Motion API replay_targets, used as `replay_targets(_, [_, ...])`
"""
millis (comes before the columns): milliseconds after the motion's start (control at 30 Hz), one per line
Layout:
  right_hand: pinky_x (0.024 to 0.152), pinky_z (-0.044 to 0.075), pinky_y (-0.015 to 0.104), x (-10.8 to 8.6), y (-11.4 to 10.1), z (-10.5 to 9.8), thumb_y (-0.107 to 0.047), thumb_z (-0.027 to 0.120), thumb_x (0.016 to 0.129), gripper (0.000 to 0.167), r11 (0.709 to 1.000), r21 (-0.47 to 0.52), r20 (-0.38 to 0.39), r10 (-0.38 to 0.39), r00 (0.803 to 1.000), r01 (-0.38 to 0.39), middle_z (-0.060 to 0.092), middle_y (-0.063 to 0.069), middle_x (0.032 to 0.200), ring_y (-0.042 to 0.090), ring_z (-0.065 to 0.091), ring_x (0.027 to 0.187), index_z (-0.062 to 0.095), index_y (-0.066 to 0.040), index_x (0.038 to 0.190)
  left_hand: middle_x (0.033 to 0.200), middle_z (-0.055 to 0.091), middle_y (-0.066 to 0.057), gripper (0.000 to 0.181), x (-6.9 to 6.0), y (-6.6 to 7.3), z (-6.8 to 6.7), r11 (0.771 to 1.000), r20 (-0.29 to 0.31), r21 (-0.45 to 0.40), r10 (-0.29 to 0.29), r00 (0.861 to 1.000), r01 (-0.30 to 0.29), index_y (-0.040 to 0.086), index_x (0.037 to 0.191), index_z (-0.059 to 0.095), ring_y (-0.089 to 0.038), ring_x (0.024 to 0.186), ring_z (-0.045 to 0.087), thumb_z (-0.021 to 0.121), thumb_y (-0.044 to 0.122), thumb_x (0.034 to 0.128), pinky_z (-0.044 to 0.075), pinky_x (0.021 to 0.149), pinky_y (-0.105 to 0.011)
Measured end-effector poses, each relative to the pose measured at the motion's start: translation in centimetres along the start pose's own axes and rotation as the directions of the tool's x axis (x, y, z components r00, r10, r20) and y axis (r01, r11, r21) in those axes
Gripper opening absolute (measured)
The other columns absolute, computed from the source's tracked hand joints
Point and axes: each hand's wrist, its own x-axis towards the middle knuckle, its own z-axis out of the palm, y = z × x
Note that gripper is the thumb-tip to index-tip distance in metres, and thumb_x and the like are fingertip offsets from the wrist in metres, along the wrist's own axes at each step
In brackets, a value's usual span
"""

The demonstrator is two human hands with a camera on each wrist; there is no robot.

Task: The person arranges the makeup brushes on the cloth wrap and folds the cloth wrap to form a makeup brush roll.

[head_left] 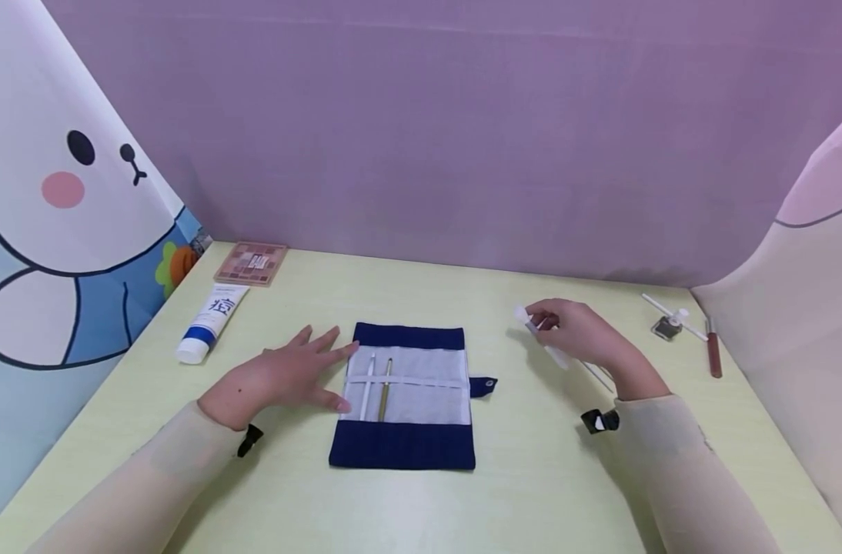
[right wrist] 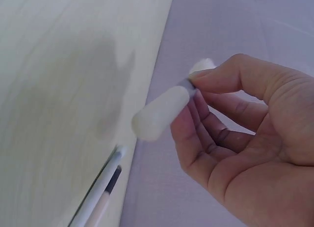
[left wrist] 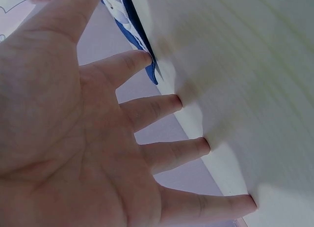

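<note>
A navy fabric roll pouch [head_left: 431, 446] with a pale inner panel lies unfolded on the table. Its elastic strap crosses a white slim stick [head_left: 368, 391] and a gold one [head_left: 385, 392], side by side. My left hand [head_left: 282, 383] has its fingers spread, with thumb and index finger at the pouch's left edge; in the left wrist view the index fingertip [left wrist: 142, 59] meets the navy border. Raised above the table to the right, my right hand [head_left: 573, 329] pinches a white cylinder with a grey band [right wrist: 162, 114] between thumb and fingers. The fingers partly hide it.
Below the right hand lie slim sticks [right wrist: 100, 192]. Farther right are a small dark bottle with a white cap [head_left: 667, 326], a white stick [head_left: 656, 305] and a brown-handled tool [head_left: 714, 355]. At left sit a white tube [head_left: 212, 319] and a pinkish palette [head_left: 251, 264].
</note>
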Motion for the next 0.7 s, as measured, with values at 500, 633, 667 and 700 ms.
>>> replay_targets(500, [0.092,0.053,0.023,2.1,-3.4,0.3,-0.008,0.065,0.097,0.046,0.979,0.197,-0.072,-0.033,0.997,0.046,0.071,0.015,0.126,0.027,0.068,0.116,0.063,-0.002,0.142,0.180,0.015,-0.020,0.107,-0.1,0.2,-0.1,1.000,-0.006,-0.004,0.001,1.000,-0.001,0.030,0.170,0.030,-0.064,0.161,0.011,0.077,0.073,0.0839,0.029,0.099,-0.097])
replay_targets(633, [0.092,0.056,0.025,2.8,-4.5,0.7,-0.007,0.065,0.098,0.044,0.965,0.254,-0.062,-0.057,0.996,0.070,0.069,0.016,0.126,0.029,0.067,0.118,0.062,0.000,0.141,0.180,0.015,-0.020,0.107,-0.1,0.2,-0.1,1.000,-0.006,-0.007,0.003,1.000,-0.003,0.030,0.170,0.030,-0.064,0.161,0.011,0.077,0.073,0.0838,0.030,0.099,-0.097])
replay_targets(667, [0.093,0.057,0.026,3.0,-4.7,0.8,-0.007,0.065,0.098,0.044,0.962,0.262,-0.060,-0.064,0.996,0.077,0.069,0.016,0.127,0.029,0.067,0.118,0.062,0.000,0.141,0.180,0.016,-0.020,0.107,-0.1,0.2,-0.1,1.000,-0.006,-0.007,0.003,1.000,-0.003,0.030,0.170,0.030,-0.064,0.161,0.011,0.077,0.073,0.0838,0.030,0.099,-0.097])
replay_targets(700, [0.093,0.057,0.027,3.2,-5.0,0.9,-0.007,0.065,0.098,0.044,0.960,0.267,-0.058,-0.069,0.996,0.083,0.068,0.017,0.127,0.030,0.067,0.119,0.061,0.000,0.142,0.180,0.016,-0.020,0.107,-0.1,0.2,-0.1,1.000,-0.007,-0.006,0.003,1.000,-0.003,0.030,0.170,0.030,-0.064,0.161,0.011,0.077,0.073,0.0839,0.030,0.099,-0.097])
